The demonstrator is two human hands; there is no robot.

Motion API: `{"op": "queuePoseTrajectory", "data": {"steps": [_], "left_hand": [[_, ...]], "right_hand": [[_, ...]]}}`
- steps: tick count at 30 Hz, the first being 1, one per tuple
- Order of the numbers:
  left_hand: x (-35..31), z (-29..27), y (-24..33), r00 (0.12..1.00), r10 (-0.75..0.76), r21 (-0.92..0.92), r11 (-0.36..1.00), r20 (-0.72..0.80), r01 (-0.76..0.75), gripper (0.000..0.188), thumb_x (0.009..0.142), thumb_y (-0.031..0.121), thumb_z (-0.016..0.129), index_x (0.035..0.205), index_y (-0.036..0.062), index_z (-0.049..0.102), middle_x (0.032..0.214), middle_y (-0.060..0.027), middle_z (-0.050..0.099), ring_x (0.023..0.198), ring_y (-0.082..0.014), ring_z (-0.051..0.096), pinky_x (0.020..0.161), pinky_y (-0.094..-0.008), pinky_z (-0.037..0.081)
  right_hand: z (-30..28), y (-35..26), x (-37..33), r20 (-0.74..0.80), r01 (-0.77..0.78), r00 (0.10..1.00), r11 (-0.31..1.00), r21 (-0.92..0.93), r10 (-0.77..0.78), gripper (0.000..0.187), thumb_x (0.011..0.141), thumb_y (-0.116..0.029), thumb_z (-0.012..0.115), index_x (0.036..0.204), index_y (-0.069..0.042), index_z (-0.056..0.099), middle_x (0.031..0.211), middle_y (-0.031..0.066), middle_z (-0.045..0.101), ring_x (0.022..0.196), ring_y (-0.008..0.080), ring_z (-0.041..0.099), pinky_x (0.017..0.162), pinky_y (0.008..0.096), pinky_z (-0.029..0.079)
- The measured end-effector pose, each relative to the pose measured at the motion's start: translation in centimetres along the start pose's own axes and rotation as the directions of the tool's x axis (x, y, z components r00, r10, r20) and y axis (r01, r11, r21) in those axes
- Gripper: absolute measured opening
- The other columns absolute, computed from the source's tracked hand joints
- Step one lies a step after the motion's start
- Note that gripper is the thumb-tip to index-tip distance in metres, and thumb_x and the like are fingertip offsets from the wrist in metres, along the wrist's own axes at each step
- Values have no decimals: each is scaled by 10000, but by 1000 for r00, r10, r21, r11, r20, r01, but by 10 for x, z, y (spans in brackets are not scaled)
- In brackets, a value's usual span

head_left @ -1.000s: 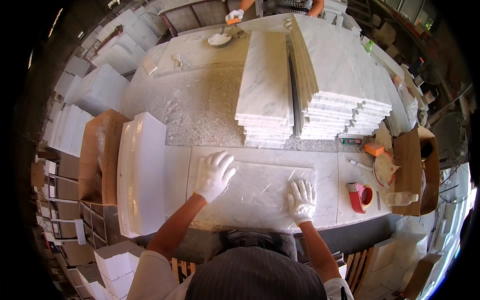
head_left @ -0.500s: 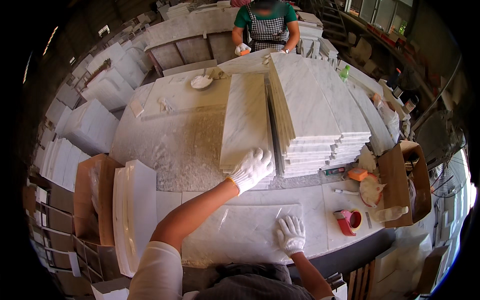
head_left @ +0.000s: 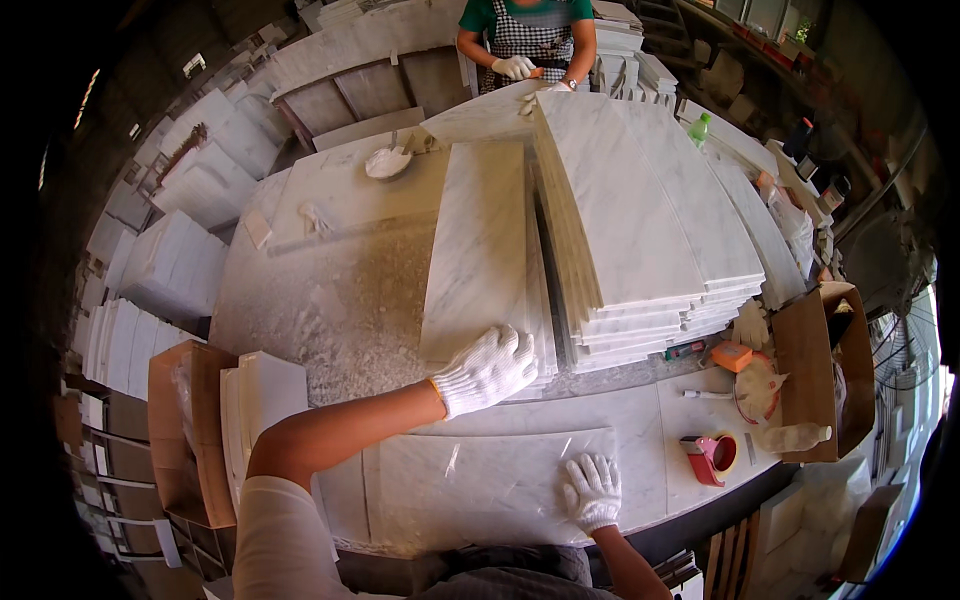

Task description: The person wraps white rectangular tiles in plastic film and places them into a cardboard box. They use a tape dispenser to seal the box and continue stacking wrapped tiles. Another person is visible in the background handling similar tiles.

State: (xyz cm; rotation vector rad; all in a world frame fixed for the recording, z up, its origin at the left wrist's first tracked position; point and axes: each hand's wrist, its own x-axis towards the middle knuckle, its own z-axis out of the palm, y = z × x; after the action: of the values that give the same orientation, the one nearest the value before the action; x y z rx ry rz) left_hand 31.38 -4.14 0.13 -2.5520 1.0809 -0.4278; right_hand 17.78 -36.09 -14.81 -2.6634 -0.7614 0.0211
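Observation:
My left hand (head_left: 488, 372), in a white knit glove, is closed at the near right corner of a long grey-veined marble slab (head_left: 478, 240). The thumb's place is hidden. Under that slab, other slabs (head_left: 545, 340) show along the right side. My right hand (head_left: 594, 492), gloved too, lies palm down with fingers spread on a shiny marble slab (head_left: 470, 490) flat in front of me. Close on the right of the long slab stands a taller stack of marble slabs (head_left: 640, 220).
At the right lie a red tape dispenser (head_left: 708, 458), an orange block (head_left: 732, 356), a bowl (head_left: 757, 388), a clear bottle (head_left: 797, 437) and a cardboard box (head_left: 826, 375). Another box (head_left: 190, 430) stands left. Across the table, a person (head_left: 525, 50) in a checked apron works with gloved hands.
My left hand has shifted slightly left and nearer, and the long slab's near end sits further left. My right hand stays flat. The view has tilted a little; the other person's hands moved.

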Motion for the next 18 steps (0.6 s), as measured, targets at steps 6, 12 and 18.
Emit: {"op": "queuePoseTrajectory", "data": {"steps": [6, 12, 18], "left_hand": [[-12, -6, -21, 995, 29, -247, 969, 93, -6, 156, 829, 235, 617, 918, 113, 654, 1003, -105, 617, 827, -233, 608, 636, -369, 508], [-16, -4, -77, 864, -457, -258, 826, 214, 501, 359, 868, 464, 671, 824, 108, 684, 859, -44, 637, 804, -252, 627, 666, -384, 519], [-33, 74, -194, 184, -687, -415, -187, 703, 890, 894, 794, 454, 808, 1407, -46, 391, 1352, -200, 559, 1216, -319, 577, 967, -362, 490]], "right_hand": [[11, 4, -2, 44, -6, 999, 1000, -31, 8, 469, 805, -322, 670, 1246, -164, 651, 1342, 106, 573, 1309, 358, 472, 1128, 567, 314], [15, 9, -1, 45, 23, 999, 995, -94, -19, 453, 813, -376, 668, 1232, -204, 665, 1302, 62, 593, 1250, 325, 506, 1072, 557, 359], [8, 5, 5, 45, 7, 999, 1000, -9, -7, 449, 795, -320, 659, 1219, -171, 667, 1280, 102, 599, 1254, 356, 507, 1103, 581, 345]]}}
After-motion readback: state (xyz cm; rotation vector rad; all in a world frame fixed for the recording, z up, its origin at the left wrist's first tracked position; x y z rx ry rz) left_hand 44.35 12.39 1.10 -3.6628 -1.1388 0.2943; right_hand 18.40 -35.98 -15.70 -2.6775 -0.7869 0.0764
